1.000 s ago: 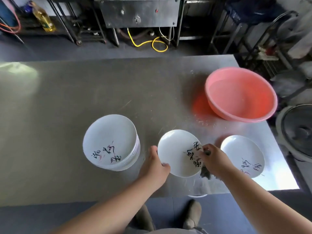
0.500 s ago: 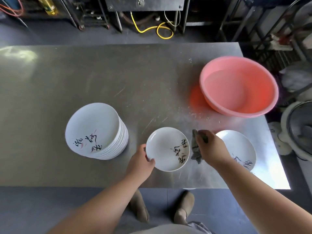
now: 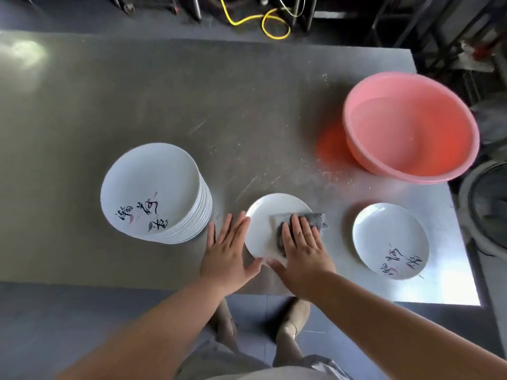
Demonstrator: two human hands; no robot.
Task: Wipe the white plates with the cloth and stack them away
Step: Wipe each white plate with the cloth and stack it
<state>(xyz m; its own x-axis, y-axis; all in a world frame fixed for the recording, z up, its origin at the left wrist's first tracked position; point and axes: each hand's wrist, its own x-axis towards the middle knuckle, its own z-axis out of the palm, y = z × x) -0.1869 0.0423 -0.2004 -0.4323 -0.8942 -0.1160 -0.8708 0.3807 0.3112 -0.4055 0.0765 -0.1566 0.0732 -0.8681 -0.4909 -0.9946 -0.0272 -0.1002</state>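
Note:
A white plate (image 3: 264, 215) lies flat on the steel table (image 3: 137, 105) near its front edge. My right hand (image 3: 303, 250) lies flat on a grey cloth (image 3: 310, 219) and presses it onto the plate with straight fingers. My left hand (image 3: 227, 250) rests flat with spread fingers against the plate's left rim. A stack of several white plates (image 3: 153, 190) with black calligraphy stands to the left. Another single white plate (image 3: 389, 237) with the same writing lies to the right.
A pink plastic basin (image 3: 408, 127) holding water sits at the table's back right, with water drops on the steel in front of it. A fan (image 3: 488, 209) stands off the right edge. Yellow hose (image 3: 263, 20) and metal frames lie beyond the far edge.
The plate, held tilted in my left hand before, now lies flat on the table. My right hand moved from beside the plate onto it and flattened the cloth there. My left hand opened.

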